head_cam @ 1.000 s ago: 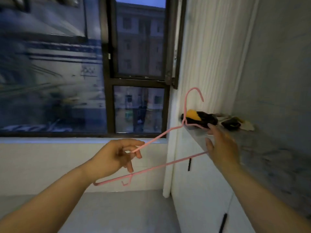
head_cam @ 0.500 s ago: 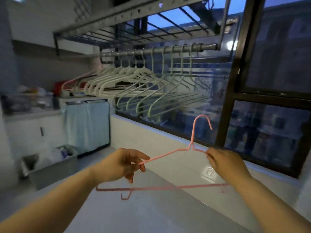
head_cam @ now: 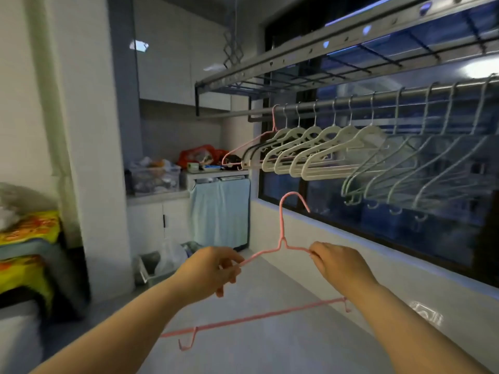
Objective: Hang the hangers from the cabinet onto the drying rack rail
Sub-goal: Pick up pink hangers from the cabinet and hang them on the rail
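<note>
Your left hand point(head_cam: 213, 271) and right hand point(head_cam: 340, 265) each pinch a shoulder of the pink hanger point(head_cam: 282, 236), fingers curled tight on the wire at lower centre of frame. Its hook points up, well below the rail point(head_cam: 324, 105) at upper right. Raise it level, turn the hook's opening toward the rail, and seat it in the free stretch left of the hung hangers point(head_cam: 324, 152).

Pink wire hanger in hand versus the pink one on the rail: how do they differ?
The thin pink wire hanger is gripped by left hand and right hand, hook free below the grey metal rail; the hung pink hanger hooks over it, untouched. Both are pink.
</note>
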The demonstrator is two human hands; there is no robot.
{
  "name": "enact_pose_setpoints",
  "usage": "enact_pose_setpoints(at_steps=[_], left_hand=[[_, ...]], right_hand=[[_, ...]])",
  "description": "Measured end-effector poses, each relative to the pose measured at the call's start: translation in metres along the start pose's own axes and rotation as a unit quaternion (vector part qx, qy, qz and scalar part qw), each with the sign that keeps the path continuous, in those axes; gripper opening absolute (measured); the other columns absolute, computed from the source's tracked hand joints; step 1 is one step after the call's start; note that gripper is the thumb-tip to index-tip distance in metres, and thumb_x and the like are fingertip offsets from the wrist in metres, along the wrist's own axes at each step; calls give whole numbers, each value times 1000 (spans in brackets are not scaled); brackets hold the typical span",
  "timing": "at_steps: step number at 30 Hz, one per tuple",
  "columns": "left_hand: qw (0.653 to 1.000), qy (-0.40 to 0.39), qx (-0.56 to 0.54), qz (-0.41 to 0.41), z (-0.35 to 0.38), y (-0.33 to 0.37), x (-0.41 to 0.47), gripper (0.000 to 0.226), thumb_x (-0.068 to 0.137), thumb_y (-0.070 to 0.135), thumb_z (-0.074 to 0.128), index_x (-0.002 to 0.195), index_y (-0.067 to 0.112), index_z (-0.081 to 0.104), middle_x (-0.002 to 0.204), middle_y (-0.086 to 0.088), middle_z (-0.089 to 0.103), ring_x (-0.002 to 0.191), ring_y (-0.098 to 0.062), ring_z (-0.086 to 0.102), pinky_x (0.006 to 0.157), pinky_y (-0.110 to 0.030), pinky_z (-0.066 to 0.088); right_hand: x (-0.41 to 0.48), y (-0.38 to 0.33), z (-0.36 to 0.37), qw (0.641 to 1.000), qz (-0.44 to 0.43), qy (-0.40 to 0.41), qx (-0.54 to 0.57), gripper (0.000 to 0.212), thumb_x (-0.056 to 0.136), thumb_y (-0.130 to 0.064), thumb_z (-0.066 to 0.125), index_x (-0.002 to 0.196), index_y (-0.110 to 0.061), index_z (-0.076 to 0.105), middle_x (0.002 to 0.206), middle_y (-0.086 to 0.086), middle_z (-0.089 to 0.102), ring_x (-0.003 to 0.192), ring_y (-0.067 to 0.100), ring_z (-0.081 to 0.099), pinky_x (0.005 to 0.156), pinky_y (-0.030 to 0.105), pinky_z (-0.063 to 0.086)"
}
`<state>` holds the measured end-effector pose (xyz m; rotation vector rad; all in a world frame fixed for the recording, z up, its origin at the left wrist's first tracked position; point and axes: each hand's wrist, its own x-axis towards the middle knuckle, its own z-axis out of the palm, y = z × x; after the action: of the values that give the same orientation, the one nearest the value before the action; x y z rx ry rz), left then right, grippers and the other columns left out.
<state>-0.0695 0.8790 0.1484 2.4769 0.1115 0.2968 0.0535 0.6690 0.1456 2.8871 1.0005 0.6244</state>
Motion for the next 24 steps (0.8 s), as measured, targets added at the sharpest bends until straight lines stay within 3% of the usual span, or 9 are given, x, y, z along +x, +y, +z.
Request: enact_pose_setpoints(at_steps=[4,8,11,14,18,24], left_hand=[[1000,20,-2,-11,-29,-31,16,20,93,14,49,78,27,53,63,11,54,32,2,47,43,-10,40],[997,62,-32,-42,-63,-55,37,16,93,18,50,97,13,64,62,7,55,29,0,45,35,-8,34],[993,101,-28,-53,-88,-72,57,17,93,17,49,100,10,64,62,5,55,27,2,45,32,-8,33],[989,125,1,-78,-116,-93,79,14,93,17,50,97,13,63,64,5,58,38,-4,50,37,-10,39],[976,165,62,-125,-162,-126,116,17,93,17,50,105,13,60,69,3,59,50,-10,54,39,-15,40],[957,230,32,-171,-211,-158,191,16,91,12,51,100,5,63,70,-5,60,55,-18,57,47,-23,45]], right_hand=[[44,-47,3,999,-18,7,42,31,100,-29,31,118,-15,51,115,6,63,101,27,60,86,36,49],[89,-74,-3,998,-30,-15,47,28,99,-25,33,115,-13,52,113,9,62,100,29,59,82,37,47],[127,-84,-12,998,-33,-9,50,28,99,-24,35,115,-12,53,115,9,61,104,28,57,87,39,48],[168,-85,-23,998,-24,12,62,27,98,-24,35,116,-13,53,117,9,61,104,27,57,88,39,48],[233,-72,-42,996,-9,72,58,26,98,-22,35,112,-12,55,112,11,61,99,28,57,75,33,40],[333,-37,-77,985,25,157,65,24,98,-20,37,111,-12,56,109,11,60,96,26,56,74,31,40]])
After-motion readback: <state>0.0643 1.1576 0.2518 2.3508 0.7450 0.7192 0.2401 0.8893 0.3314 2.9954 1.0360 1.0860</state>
